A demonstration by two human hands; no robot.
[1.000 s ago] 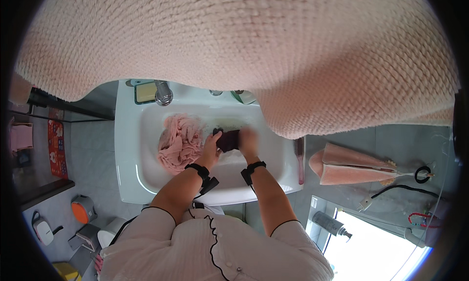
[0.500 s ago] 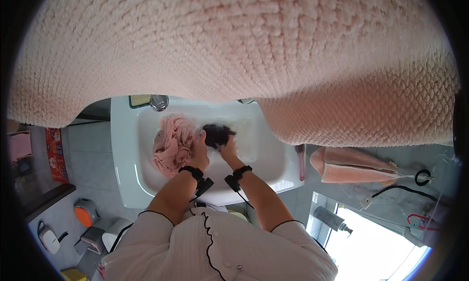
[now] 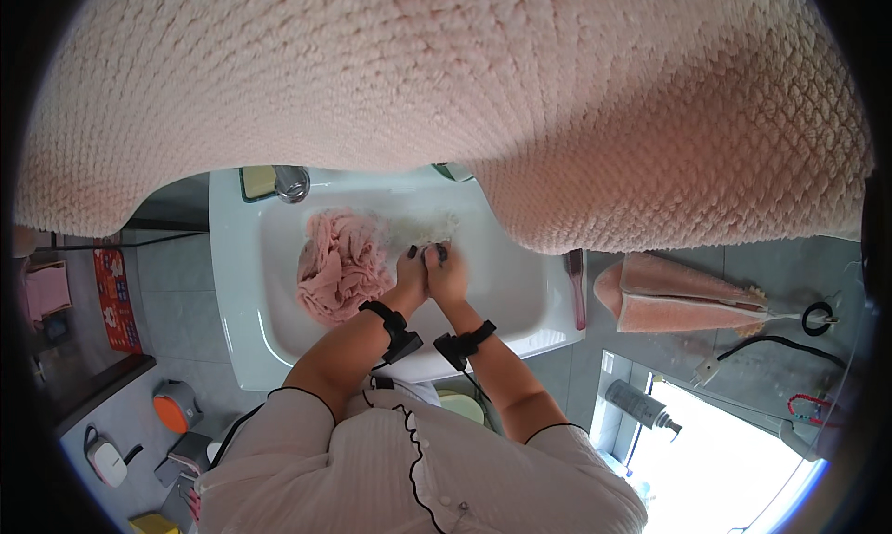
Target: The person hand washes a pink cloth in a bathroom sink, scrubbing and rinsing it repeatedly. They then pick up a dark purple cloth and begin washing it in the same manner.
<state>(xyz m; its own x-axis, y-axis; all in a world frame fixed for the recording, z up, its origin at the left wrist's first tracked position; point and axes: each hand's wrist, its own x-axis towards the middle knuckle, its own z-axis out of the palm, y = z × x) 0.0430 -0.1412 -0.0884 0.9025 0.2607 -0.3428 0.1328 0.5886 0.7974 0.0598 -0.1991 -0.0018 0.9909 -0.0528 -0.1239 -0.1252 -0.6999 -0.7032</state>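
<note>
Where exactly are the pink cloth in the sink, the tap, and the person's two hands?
pink cloth (image 3: 339, 265), head view, middle of the bunched fabric.
tap (image 3: 292, 181), head view, its metal top.
left hand (image 3: 412, 267), head view, back of the hand.
right hand (image 3: 448, 272), head view, back of the hand.

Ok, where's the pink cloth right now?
In the head view, the pink cloth lies bunched in the left half of the white sink, just left of the left hand, below the tap.
</note>
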